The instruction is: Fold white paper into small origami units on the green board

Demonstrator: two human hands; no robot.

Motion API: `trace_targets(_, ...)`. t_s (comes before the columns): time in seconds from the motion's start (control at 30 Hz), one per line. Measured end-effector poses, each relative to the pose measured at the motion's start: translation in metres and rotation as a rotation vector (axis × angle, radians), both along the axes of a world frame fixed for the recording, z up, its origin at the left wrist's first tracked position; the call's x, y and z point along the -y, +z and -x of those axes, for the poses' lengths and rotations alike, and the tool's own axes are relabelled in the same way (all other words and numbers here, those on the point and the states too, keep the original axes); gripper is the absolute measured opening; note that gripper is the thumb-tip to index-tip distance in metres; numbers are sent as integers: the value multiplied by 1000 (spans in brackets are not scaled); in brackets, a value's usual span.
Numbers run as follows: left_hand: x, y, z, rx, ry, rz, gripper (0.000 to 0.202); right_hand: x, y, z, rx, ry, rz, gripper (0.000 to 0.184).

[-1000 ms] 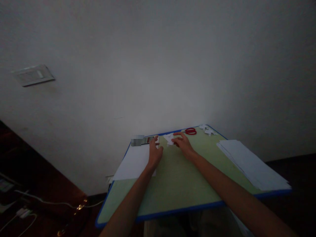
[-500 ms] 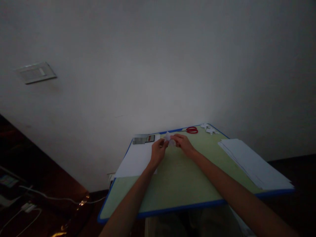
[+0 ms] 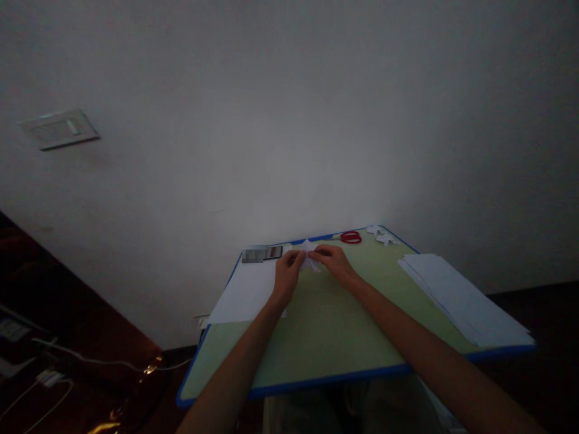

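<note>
A small folded white paper piece (image 3: pixel 309 256) is pinched between both hands near the far edge of a green table with a blue rim (image 3: pixel 316 337). My left hand (image 3: pixel 287 276) grips its left side with closed fingers. My right hand (image 3: pixel 333 261) grips its right side, fingers pressed together. Red scissors (image 3: pixel 350 237) lie just beyond my right hand at the table's far edge.
A white sheet (image 3: pixel 246 292) lies under my left wrist, with a dark phone-like object (image 3: pixel 272 252) behind it. A stack of white paper (image 3: pixel 456 298) covers the right side. Paper scraps (image 3: pixel 382 236) sit in the far corner. Cables (image 3: pixel 49 374) trail on the dark floor left.
Both hands came together from lying apart on the table, and the white paper piece was taken up between them. It now sits pinched from both sides.
</note>
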State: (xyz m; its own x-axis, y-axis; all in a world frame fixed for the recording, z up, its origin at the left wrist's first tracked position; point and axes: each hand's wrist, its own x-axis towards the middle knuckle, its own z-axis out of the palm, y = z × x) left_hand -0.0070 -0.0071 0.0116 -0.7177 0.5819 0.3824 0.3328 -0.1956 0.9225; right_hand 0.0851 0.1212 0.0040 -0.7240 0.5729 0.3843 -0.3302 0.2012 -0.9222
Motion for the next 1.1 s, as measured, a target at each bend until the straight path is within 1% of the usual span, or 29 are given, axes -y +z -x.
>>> trace_targets(0.17, 1, 2, 1, 44, 9, -15, 24, 2, 2, 0, -24, -27, 72, 30)
trace_targets(0.27, 2, 5, -1, 42, 7, -16, 23, 0, 1, 0, -19, -52, 60, 33)
trace_targets(0.33, 2, 6, -3, 59, -22, -26, 26, -1, 0, 1, -23, -51, 60, 34)
trace_targets(0.43, 0, 7, -7, 168, -99, -48, 40, -3, -3, 2, -25, -51, 142, 38)
trace_targets(0.53, -1, 7, -9, 388, -203, -34, 53, -3, -3, 2, -31, -51, 260, 41)
trace_targets(0.63, 1, 8, -10, 609, -364, 21, 55, -2, -3, 1, -69, -26, 333, 39)
trace_targets(0.7, 3, 9, -12, 706, -464, 43, 54, -1, -2, 1, -93, -2, 367, 34)
trace_targets(0.73, 4, 9, -13, 728, -490, 46, 51, -1, -1, 0, -98, 6, 374, 30)
trace_targets(0.77, 5, 9, -14, 731, -496, 46, 46, -1, -1, 0, -95, 9, 371, 27)
trace_targets(0.83, 5, 8, -15, 695, -464, 37, 40, -1, 0, -1, -72, 6, 339, 23)
trace_targets(0.9, 4, 6, -16, 647, -408, 11, 42, -2, 0, -1, -42, -9, 309, 27)
trace_targets(0.97, 2, 3, -15, 616, -348, -25, 45, -2, 0, -1, -19, -33, 302, 33)
trace_targets(1.03, 1, 1, -13, 601, -304, -62, 43, -3, -1, -1, -4, -64, 286, 38)
trace_targets(1.1, -1, -1, -10, 602, -278, -96, 39, -4, -3, 0, 13, -104, 239, 38)
